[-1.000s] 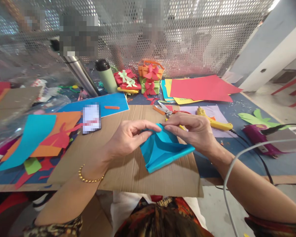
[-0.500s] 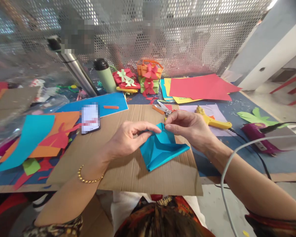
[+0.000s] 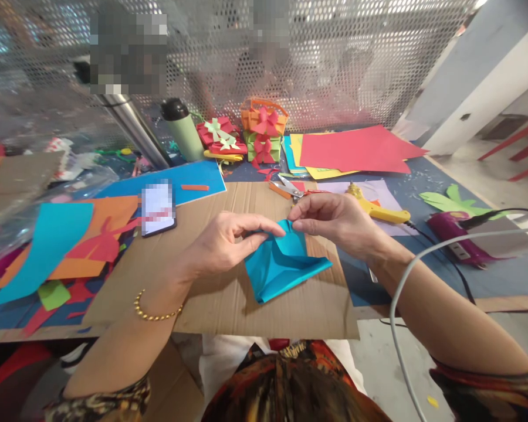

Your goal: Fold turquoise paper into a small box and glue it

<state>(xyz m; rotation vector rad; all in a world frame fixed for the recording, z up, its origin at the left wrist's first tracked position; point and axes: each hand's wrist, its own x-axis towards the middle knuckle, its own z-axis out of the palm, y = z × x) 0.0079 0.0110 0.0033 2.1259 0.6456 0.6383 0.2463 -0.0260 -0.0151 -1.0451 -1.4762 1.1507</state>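
A blue folded paper (image 3: 286,266) with raised creased sides is held just above the cardboard sheet (image 3: 202,305). My left hand (image 3: 233,243) pinches its upper left edge between thumb and fingers. At the upper corner, my right hand (image 3: 330,223) grips the same paper with thumb and forefinger. Both sets of fingertips are close together and partly hide that corner. Behind my right hand lie scissors (image 3: 290,186) with orange-red handles, and a yellow glue gun (image 3: 381,212) rests on lilac paper to the right.
Folded paper boxes with bows (image 3: 264,138), a green bottle (image 3: 182,132) and a steel flask (image 3: 134,129) stand at the back. Coloured sheets (image 3: 356,149) lie back right. A phone (image 3: 157,206) and paper scraps (image 3: 66,246) are left. A pale cable (image 3: 396,316) crosses my right forearm.
The view has shifted slightly, so everything sits a little further left and higher. Both hands keep their pinch on the blue paper, with almost no visible movement of the fingers.
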